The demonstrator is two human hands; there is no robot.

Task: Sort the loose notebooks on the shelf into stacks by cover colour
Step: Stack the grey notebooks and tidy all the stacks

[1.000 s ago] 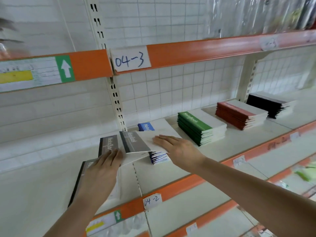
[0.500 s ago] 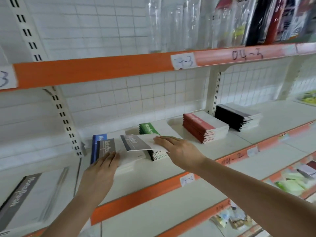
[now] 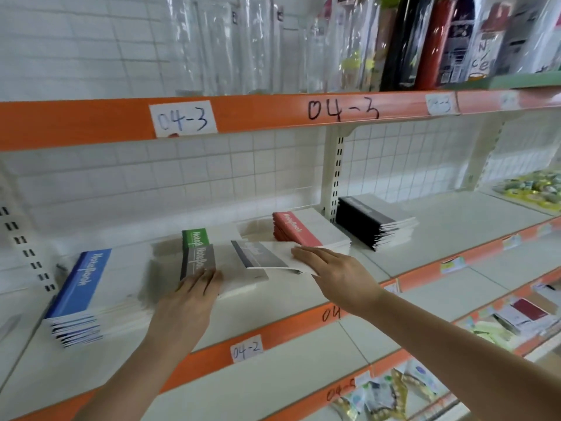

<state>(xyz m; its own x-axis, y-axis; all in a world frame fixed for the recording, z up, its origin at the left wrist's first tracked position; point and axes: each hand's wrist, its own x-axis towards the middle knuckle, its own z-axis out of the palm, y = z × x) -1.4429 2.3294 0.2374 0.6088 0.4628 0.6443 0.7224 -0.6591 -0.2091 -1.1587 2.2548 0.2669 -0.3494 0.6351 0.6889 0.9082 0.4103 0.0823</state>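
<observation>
Grey-spined white notebook (image 3: 267, 259): mid-shelf, tilted, under right hand (image 3: 337, 276), fingers flat.
Second grey notebook (image 3: 198, 262): at 9 o'clock, left hand (image 3: 189, 302) pressing flat.
Green-spined stack (image 3: 195, 237): behind, 11 o'clock.
Blue stack (image 3: 80, 296): 9 o'clock.
Red stack (image 3: 296, 229), black stack (image 3: 364, 220): 2 o'clock.

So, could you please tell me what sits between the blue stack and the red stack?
In the head view, the green stack, with grey notebooks in front.
</observation>
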